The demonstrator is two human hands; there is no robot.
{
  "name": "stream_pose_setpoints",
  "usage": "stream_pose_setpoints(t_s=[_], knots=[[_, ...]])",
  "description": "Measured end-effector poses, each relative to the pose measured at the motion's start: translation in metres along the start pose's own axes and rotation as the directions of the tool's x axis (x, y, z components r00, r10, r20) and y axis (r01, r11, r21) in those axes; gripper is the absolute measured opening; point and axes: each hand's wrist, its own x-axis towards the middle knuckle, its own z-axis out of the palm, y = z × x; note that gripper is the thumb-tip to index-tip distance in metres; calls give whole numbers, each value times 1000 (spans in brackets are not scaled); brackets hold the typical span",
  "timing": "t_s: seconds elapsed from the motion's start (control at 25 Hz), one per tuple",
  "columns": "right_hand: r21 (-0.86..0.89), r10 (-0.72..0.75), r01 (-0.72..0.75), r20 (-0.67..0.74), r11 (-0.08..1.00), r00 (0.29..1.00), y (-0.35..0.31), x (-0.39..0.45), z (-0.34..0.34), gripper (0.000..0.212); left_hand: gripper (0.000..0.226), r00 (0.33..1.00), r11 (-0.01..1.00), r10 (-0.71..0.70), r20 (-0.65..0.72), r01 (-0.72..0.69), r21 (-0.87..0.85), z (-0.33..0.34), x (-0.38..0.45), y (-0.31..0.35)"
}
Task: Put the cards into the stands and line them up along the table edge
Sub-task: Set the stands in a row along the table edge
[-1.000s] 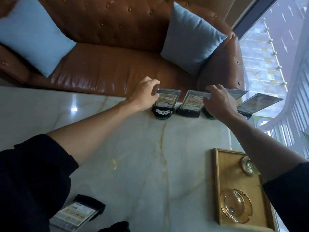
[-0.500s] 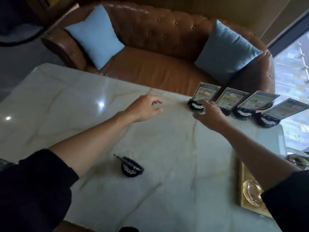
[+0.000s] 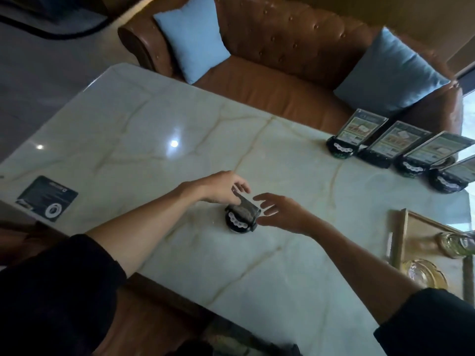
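Note:
A black round card stand [image 3: 240, 222] with a dark tilted holder sits in the middle of the marble table [image 3: 154, 129]. My left hand [image 3: 221, 186] reaches over it from the left, and its fingertips pinch the holder's top edge. From the right, my right hand [image 3: 282, 211] is open with spread fingers a little short of the stand. Several stands holding cards [image 3: 359, 131] are lined up along the far right table edge. A dark loose card [image 3: 47, 199] lies flat near the table's left edge.
A wooden tray [image 3: 402, 235] at the right holds a glass ashtray [image 3: 424, 274] and a small glass jar [image 3: 452, 244]. Behind the table is a brown leather sofa [image 3: 282, 73] with two blue cushions [image 3: 192, 39].
Both hands left the row of filled stands and came back to the middle of the table. My left hand now grips the lone stand and my right hand has opened beside it.

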Motion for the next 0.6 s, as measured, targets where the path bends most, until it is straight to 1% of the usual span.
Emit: stream_pose_setpoints(t_s=[0.08,0.2,0.28,0.4,0.6], knots=[[-17,-14,14,-50,1000,999,-1,3,17,44,32,998,1000,16,-62,-16,5,15,-3,-12],[-23,4,-8,-190,1000,982,-2,7,33,26,24,983,999,21,-184,-26,-23,31,-1,-22],[-43,26,-38,-244,998,970,-4,7,36,22,18,969,999,23,-245,-29,-20,36,1,-23],[-84,43,-71,-293,994,955,0,9,30,25,15,966,999,43,-253,-48,-12,36,5,-18],[-138,-8,-34,-296,990,955,15,13,3,25,16,967,996,87,-238,-91,-6,33,16,-2]])
